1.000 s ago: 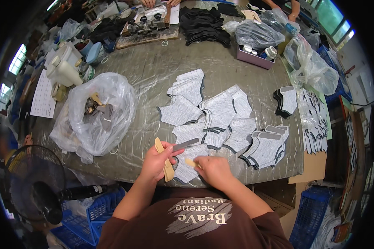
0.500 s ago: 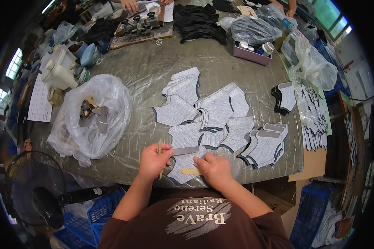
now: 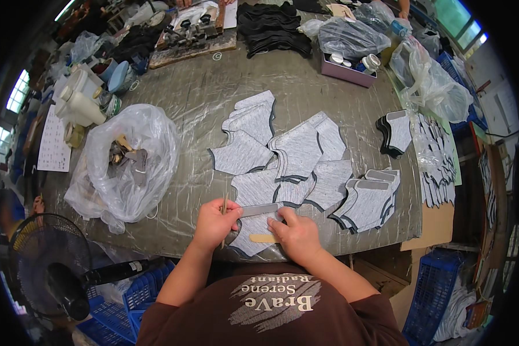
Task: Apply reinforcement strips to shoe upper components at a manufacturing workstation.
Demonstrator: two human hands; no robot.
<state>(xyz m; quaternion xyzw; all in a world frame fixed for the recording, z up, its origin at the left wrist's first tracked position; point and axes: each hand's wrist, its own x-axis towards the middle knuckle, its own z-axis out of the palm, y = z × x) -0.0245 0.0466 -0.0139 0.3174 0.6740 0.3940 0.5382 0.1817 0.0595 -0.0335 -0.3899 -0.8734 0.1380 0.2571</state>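
Grey strip [image 3: 260, 209] less slanted than earlier, over fabric piece [image 3: 252, 225], between hands [image 3: 298, 235].

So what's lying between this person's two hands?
In the head view, a dark grey strip spans from the left hand to the right hand, over a pale grey fabric piece; a tan strip shows nearer the person.

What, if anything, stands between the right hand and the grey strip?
Nothing visible: the right hand is at the right end of the grey strip. The tan strip under the right hand lies lower in view, not between them.
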